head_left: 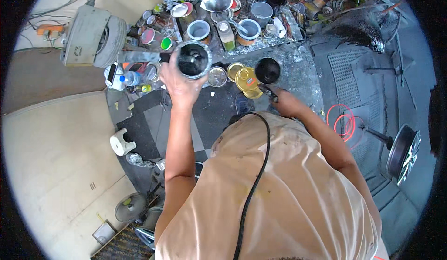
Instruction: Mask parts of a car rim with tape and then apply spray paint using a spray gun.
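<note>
While paint-smeared desk [300,81] spreads far, left hand [180,90] wraps grip around silvery-rimmed pot [192,60], dark inside; right hand [286,103] grips black cup [267,70], farther right, by handle-like part [267,91]. Gold lid [243,79] beside cup. Work looks partway: 2 vessels in hand, no stream between, neither yet set down.

The large gold metal lid [243,80] is glossy; to its left, the held container [193,60] is rough-rimmed and the bottle [132,78] clear plastic; below it, the shirt [284,176] is matt cloth.
</note>
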`<state>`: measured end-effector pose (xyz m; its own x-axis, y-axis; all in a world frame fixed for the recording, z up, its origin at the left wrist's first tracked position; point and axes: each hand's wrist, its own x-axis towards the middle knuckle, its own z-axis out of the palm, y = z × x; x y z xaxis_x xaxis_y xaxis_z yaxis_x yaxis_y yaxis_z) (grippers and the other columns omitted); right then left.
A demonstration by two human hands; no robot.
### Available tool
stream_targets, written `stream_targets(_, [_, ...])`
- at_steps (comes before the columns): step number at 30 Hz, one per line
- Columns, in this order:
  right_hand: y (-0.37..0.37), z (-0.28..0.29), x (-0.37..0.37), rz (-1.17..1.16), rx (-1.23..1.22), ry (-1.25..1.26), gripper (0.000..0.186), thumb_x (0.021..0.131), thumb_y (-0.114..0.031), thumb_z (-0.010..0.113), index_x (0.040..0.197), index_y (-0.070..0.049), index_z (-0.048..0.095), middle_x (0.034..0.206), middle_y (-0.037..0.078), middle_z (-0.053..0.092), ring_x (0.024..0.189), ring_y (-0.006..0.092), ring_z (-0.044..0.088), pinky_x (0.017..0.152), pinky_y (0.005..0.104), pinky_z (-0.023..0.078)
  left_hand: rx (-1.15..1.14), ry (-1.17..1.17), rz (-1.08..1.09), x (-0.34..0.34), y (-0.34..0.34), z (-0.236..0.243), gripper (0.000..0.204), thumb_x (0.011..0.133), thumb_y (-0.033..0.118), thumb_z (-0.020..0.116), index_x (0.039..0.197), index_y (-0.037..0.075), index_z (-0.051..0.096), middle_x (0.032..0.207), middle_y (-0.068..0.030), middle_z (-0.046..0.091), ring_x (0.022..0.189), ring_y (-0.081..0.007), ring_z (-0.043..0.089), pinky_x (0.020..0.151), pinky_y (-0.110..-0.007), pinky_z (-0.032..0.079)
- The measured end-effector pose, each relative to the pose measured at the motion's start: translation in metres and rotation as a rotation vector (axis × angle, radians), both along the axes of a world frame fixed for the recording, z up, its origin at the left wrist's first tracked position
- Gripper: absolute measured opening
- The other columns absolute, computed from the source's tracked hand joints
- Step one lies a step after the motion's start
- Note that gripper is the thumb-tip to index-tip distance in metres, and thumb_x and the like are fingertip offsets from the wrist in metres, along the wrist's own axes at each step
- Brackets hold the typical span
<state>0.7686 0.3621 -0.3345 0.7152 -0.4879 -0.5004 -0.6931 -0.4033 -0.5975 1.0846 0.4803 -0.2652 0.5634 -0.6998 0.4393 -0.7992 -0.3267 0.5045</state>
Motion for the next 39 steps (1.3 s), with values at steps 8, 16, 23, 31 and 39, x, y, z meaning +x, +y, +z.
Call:
stream_targets(8, [-0.005, 0.007, 0.002, 0.111, -0.01, -0.186, 0.064, 0.088, -0.014, 0.057, 0.149, -0.015, 0.041, 0.119, 0.02, 0.067, 0.096, 0.0393, 0.066, 0.082, 0.0469, 0.051, 0.156, -0.252, -0.194, -0.073, -0.023, 0.066, 0.102, 0.046, 0.021, 0.094, 0.138, 0.015, 0.051, 0.107, -0.0121, 0.052, 0.099, -0.0303, 0.052, 0.095, -0.046, 0.036])
stream_targets(16, [-0.004, 0.025, -0.022, 0.127, 0.072, -0.175, 0.064, 0.089, -0.013, 0.056, 0.15, -0.012, 0.039, 0.121, 0.02, 0.066, 0.101, 0.0393, 0.065, 0.087, 0.046, 0.05, 0.264, -0.336, -0.321, -0.118, -0.043, 0.077, 0.104, 0.046, 0.019, 0.092, 0.142, 0.025, 0.051, 0.128, -0.0156, 0.047, 0.117, -0.0335, 0.048, 0.096, -0.047, 0.035])
stream_targets(23, [0.0, 0.033, -0.039, 0.12, 0.124, -0.159, 0.065, 0.09, -0.014, 0.056, 0.151, -0.01, 0.037, 0.125, 0.021, 0.064, 0.103, 0.039, 0.064, 0.089, 0.0448, 0.05, 0.258, -0.381, -0.398, -0.145, -0.047, 0.084, 0.102, 0.048, 0.017, 0.091, 0.142, 0.027, 0.051, 0.138, -0.0145, 0.046, 0.125, -0.0338, 0.046, 0.098, -0.049, 0.034])
stream_targets(31, [0.006, 0.029, -0.043, 0.124, 0.192, -0.225, 0.067, 0.09, -0.017, 0.059, 0.152, -0.01, 0.037, 0.129, 0.02, 0.063, 0.105, 0.0385, 0.064, 0.09, 0.0438, 0.05, 0.312, -0.45, -0.392, -0.15, -0.044, 0.095, 0.101, 0.049, 0.016, 0.091, 0.142, 0.019, 0.05, 0.133, -0.019, 0.049, 0.119, -0.0363, 0.051, 0.099, -0.047, 0.037])
stream_targets(39, [0.007, -0.002, -0.027, 0.155, 0.248, -0.319, 0.065, 0.09, -0.019, 0.06, 0.151, -0.011, 0.04, 0.128, 0.017, 0.065, 0.103, 0.035, 0.065, 0.09, 0.0427, 0.05, 0.11, 0.131, -0.249, -0.125, -0.032, 0.067, 0.105, 0.055, 0.013, 0.09, 0.146, 0.006, 0.039, 0.132, -0.0222, 0.052, 0.117, -0.037, 0.056, 0.103, -0.043, 0.042])
